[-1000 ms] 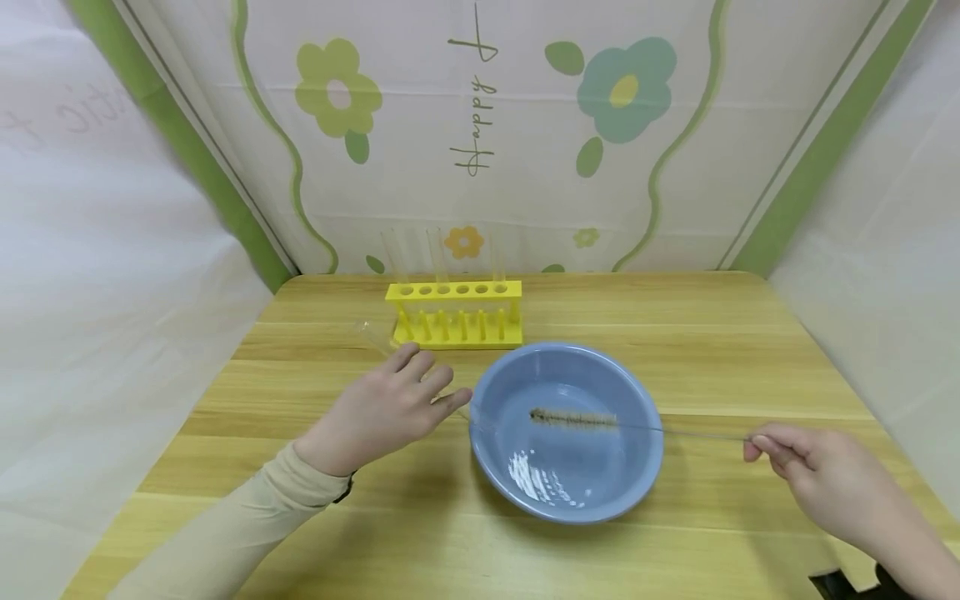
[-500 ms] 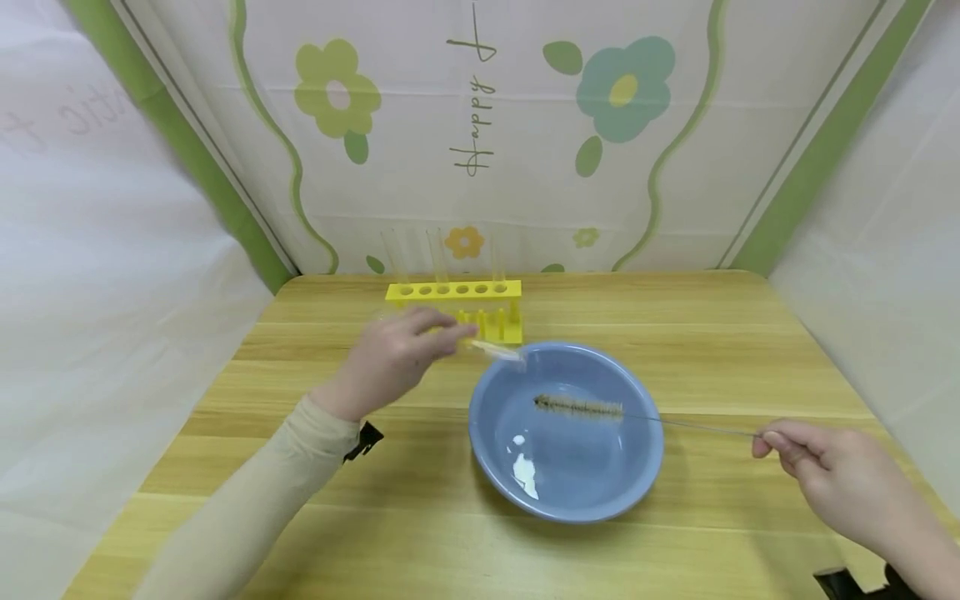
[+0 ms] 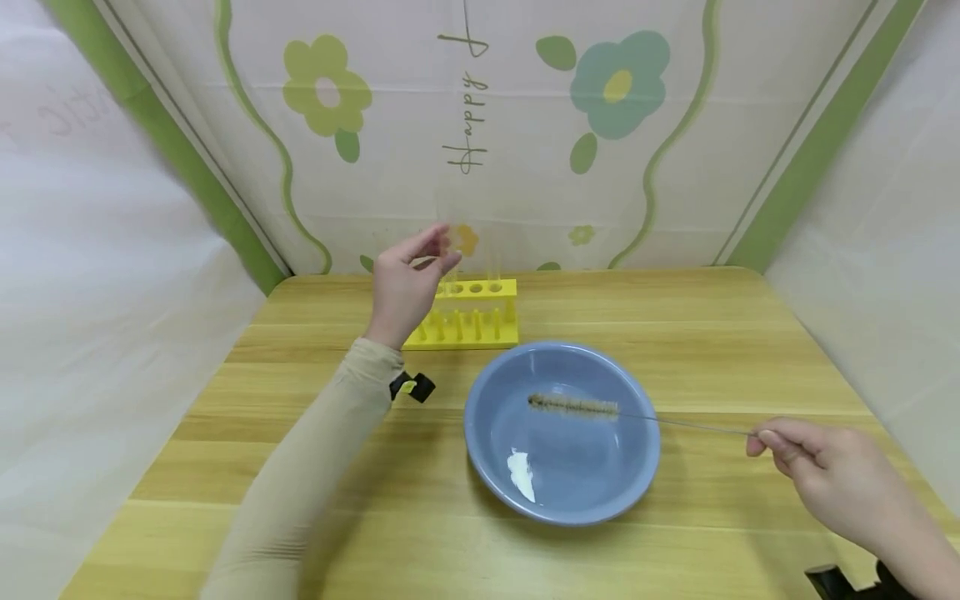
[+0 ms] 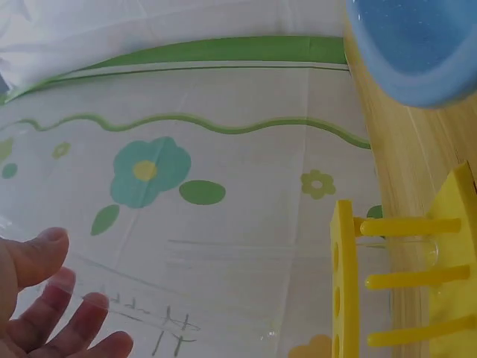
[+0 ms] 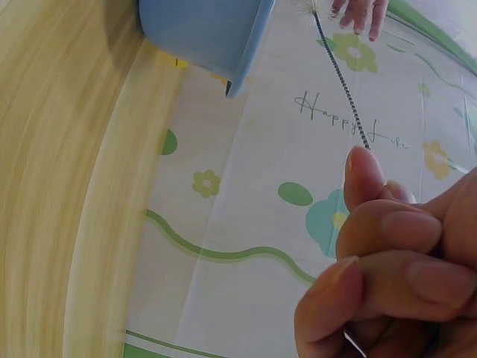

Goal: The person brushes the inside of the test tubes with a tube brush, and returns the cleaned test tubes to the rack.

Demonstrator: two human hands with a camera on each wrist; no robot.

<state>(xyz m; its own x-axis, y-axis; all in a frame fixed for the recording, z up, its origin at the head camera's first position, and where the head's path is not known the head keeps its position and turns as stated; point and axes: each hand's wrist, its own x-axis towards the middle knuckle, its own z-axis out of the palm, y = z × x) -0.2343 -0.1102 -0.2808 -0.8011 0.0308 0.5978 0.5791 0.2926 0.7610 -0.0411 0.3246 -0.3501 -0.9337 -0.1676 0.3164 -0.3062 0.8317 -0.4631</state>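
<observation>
My left hand [image 3: 408, 279] is raised at the yellow test tube rack [image 3: 461, 340], hiding its left end. Between its thumb and fingers it holds a clear test tube [image 4: 209, 317], faint against the cloth; whether its lower end is inside a hole I cannot tell. Another test tube [image 3: 494, 260] stands in the rack's right end. With thumb and curled fingers, my right hand [image 3: 832, 479] pinches the thin wire handle of a test tube brush [image 3: 573, 407]. The bristles are over the blue basin [image 3: 480, 471], level and pointing left.
Under the basin and rack is a wooden table [image 3: 720, 333]. A white cloth with printed flowers [image 3: 618, 83] hangs behind it, and white cloth also closes in both sides. The basin stands just in front of the rack, near its right end.
My left hand has carried the test tube from the basin's left rim up and back to the rack, turning it from slanted to roughly upright. My right hand and the brush have barely moved.
</observation>
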